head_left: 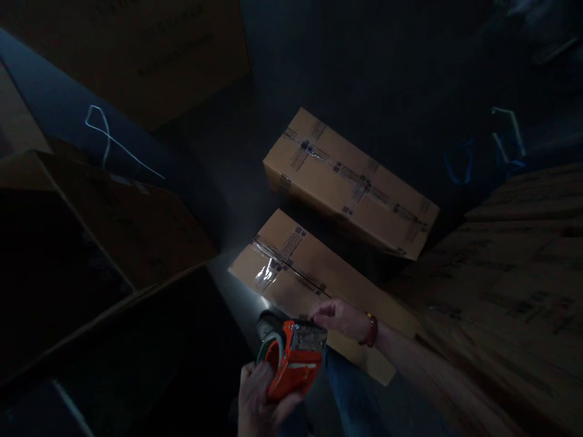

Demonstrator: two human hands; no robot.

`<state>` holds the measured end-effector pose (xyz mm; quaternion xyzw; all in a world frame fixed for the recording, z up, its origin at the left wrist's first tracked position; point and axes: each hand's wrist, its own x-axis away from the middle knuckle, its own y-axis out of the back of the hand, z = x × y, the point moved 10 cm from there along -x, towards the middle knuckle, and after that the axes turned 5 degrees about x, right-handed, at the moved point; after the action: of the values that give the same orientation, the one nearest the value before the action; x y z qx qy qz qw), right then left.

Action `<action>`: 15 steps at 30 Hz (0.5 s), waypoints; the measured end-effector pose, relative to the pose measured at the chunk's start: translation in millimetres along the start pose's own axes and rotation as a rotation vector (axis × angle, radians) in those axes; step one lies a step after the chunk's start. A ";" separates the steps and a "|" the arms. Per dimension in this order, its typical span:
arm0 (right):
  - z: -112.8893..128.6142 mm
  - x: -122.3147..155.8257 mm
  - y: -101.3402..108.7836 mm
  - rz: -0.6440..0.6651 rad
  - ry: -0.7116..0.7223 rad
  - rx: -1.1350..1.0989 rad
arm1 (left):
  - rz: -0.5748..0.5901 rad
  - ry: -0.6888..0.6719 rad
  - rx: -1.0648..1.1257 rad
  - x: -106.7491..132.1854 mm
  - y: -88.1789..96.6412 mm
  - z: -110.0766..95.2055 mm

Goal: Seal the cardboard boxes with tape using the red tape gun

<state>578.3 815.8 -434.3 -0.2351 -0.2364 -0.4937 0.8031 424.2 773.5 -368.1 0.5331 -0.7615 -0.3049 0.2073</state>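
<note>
My left hand (257, 400) grips an orange tape dispenser (291, 361) near the bottom middle of the view. My right hand (339, 317), with a red band on the wrist, rests its fingers at the top of the dispenser, close to the tape end. Just beyond the hands lies a long cardboard box (291, 267) with clear tape along its top seam. A second taped cardboard box (350, 182) lies farther away, tilted against something below it.
The scene is dark. An open cardboard carton (118, 230) stands at the left, with a dark sheet bearing a white cord (104, 136) behind it. More cardboard (514, 285) is stacked at the right. A large carton (146, 54) fills the top left.
</note>
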 end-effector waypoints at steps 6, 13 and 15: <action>-31.4 19.7 102.9 -0.388 -0.094 0.004 | 0.135 0.010 -0.085 -24.0 -45.0 -33.1; -89.2 18.8 294.7 -0.757 -0.192 0.171 | 0.309 0.215 -0.232 -9.3 -121.6 -17.4; -105.8 2.5 311.6 -0.783 -0.218 0.219 | 0.372 0.283 -0.208 -13.2 -144.2 -10.6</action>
<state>876.6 874.7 -560.1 -0.0917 -0.4428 -0.7058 0.5453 534.4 747.9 -459.1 0.3972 -0.7743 -0.2605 0.4180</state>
